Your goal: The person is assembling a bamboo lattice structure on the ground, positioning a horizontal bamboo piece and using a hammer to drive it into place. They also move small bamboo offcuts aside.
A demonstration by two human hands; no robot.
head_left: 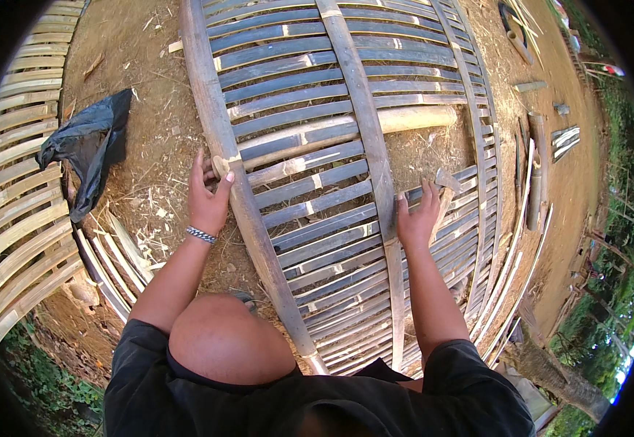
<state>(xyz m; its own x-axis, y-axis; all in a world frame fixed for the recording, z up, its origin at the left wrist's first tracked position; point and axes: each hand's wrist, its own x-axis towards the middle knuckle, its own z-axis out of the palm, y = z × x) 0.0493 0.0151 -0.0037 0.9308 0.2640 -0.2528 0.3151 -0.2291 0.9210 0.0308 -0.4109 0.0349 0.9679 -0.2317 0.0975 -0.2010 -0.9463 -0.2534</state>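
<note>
Outdoors, on bare brown earth point(149, 80) scattered with bamboo chips and shavings. Across the middle, a large panel of split bamboo slats point(331, 109) tied over long poles, lying flat on the ground. At far left, a second, paler slat panel point(18, 204); beside it a crumpled black plastic sheet point(88, 146). At right, loose bamboo strips point(532, 182) and short cut pieces point(564, 138) on the dirt.

Left hand point(208, 200), with a metal bracelet point(200, 234) at the wrist, partly closed around the cut end of a thick round bamboo piece point(331, 131) where this crosses the left side pole point(244, 211); fingers curled, thumb on the pole side. Right hand point(417, 217) resting on the slats near the centre pole point(375, 160), fingers bent and pinching a small pale piece point(446, 182), perhaps a wedge or a tool handle; too small to tell surely.

Possible troubles, as judgement only: splinters or cuts from raw split edges, because both hands bare; pinched fingers between round piece and pole if the piece rolls or springs back; slats cracking or shifting out of row if pushed unevenly; slipping of the small piece from a light pinch.

No real container visible. Black sheet looks flat and collapsed, with nothing seen inside.
</note>
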